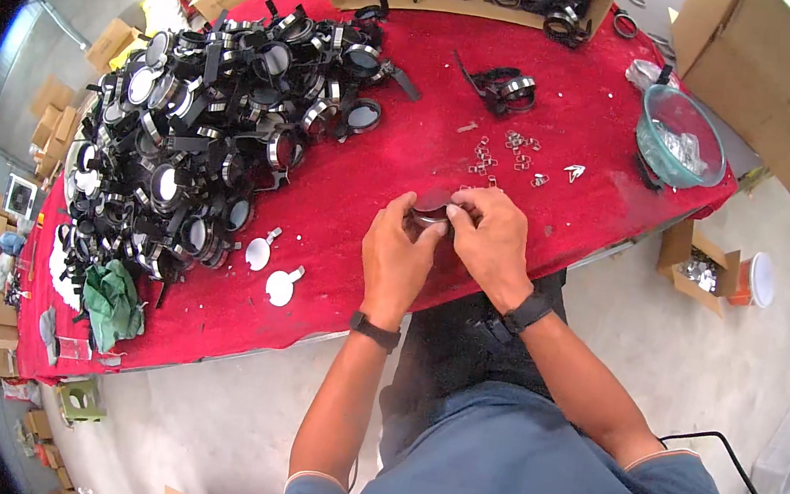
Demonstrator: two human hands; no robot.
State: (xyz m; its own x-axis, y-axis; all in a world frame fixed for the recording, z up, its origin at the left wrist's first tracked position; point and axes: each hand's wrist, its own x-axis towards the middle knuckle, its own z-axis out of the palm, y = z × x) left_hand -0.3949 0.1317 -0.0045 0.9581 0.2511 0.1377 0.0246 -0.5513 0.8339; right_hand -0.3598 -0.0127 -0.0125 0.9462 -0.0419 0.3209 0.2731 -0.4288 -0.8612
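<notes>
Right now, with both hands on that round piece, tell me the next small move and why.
I'd probably steady the round piece with the left hand and press lightly along its rim with the right hand: both hands hold its edge from opposite sides, and no tool shows in either.

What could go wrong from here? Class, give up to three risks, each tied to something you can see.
The round piece is held between the left hand and right hand near the front edge of the red table, so a slip might send it over. Small metal loops lie loose just beyond the right hand; a careless sweep could scatter them. The teal bowl stands near the table's right end, so a knock might tip it off.
</notes>
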